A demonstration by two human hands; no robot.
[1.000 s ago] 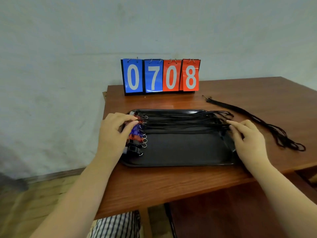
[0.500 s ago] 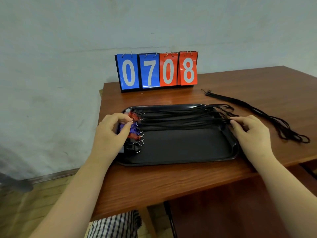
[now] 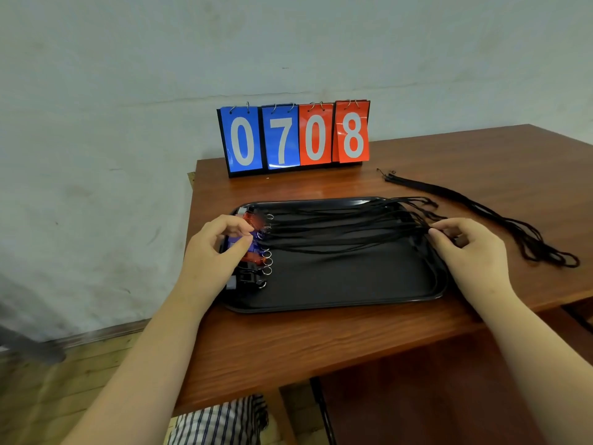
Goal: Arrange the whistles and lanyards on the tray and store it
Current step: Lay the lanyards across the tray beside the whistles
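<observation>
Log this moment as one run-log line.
left hand: on whistles | right hand: pinching lanyards at tray edge | spare lanyard bundle: on table

One black tray (image 3: 337, 300) on one wooden table (image 3: 321, 342); one flip scoreboard (image 3: 293, 136) with four number cards, two blue, two red. Two hands in view. Whistles (image 3: 253, 268) at the tray's left end and lanyards (image 3: 337, 232) overlap; exact counts cannot be told. One loose cord bundle (image 3: 500, 216) lies far right.

Both forearms are bare to the frame's edge, with no sleeve, watch or ring on the left hand (image 3: 213, 252) or right hand (image 3: 475, 248). Below the left forearm shows striped cloth (image 3: 221, 422) (dark stripes on white).
</observation>
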